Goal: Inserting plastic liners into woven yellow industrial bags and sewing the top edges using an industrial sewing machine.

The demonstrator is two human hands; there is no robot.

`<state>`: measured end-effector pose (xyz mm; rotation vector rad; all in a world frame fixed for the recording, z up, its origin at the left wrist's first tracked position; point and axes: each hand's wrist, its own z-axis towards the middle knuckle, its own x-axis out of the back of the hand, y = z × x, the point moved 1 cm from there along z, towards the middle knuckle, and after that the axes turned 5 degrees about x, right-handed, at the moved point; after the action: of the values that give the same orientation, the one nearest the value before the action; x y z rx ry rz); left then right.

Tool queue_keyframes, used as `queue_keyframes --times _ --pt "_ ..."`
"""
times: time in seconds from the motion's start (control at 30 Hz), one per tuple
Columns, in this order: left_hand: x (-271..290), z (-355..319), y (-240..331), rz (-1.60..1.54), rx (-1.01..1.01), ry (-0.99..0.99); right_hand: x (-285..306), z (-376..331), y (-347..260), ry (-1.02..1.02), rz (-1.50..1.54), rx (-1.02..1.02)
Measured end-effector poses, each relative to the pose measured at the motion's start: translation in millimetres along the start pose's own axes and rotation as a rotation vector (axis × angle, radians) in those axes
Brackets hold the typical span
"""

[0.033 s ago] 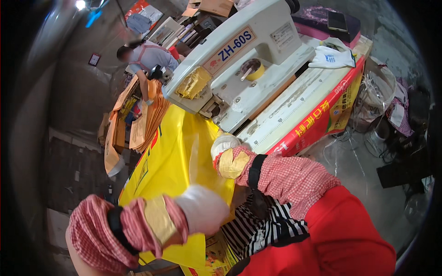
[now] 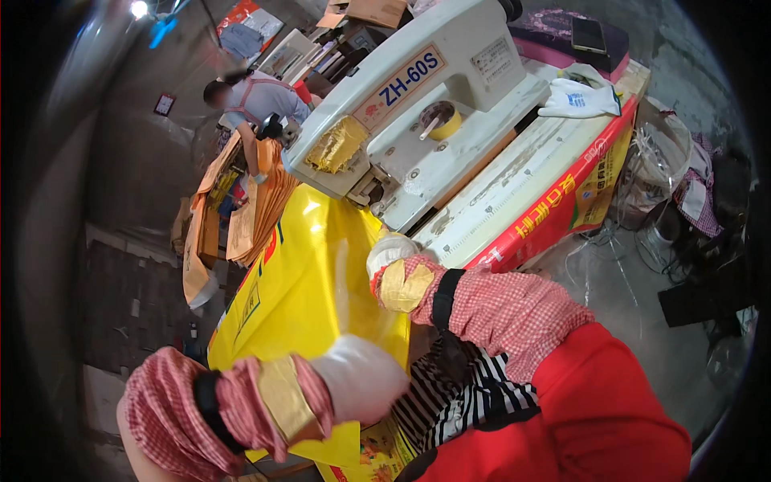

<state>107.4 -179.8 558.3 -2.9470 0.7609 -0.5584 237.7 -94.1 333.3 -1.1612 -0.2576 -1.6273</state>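
Observation:
A large glossy yellow plastic sack with printing along its left side hangs from the front of a pale sewing machine. Its upper corner lies by the presser foot. My right hand, in a white glove, is closed at the sack's upper right edge, just below the machine bed; its fingers are partly hidden. Lower down, my left hand, also white-gloved, is over the sack's right edge. Its fingers are turned away and smeared, so its grip does not show. Checked red sleeve covers are on both forearms.
Beside the machine, a white table has a red and yellow printed sheet along its edge. A white glove and a phone lie at its far end. Far left, a co-worker handles brown paper bags.
My left hand has shifted slightly right and down, and the sack's surface has creased a little differently. My right hand stays almost in place at the machine.

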Motion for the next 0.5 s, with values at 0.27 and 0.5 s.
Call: queue_keyframes --times 0.27,0.5 --pt "22 37 20 -0.039 -0.14 0.378 18 5 6 0.353 0.451 0.23" --pt "44 5 -27 -0.006 -0.121 0.44 39 -18 31 0.645 0.824 0.471"
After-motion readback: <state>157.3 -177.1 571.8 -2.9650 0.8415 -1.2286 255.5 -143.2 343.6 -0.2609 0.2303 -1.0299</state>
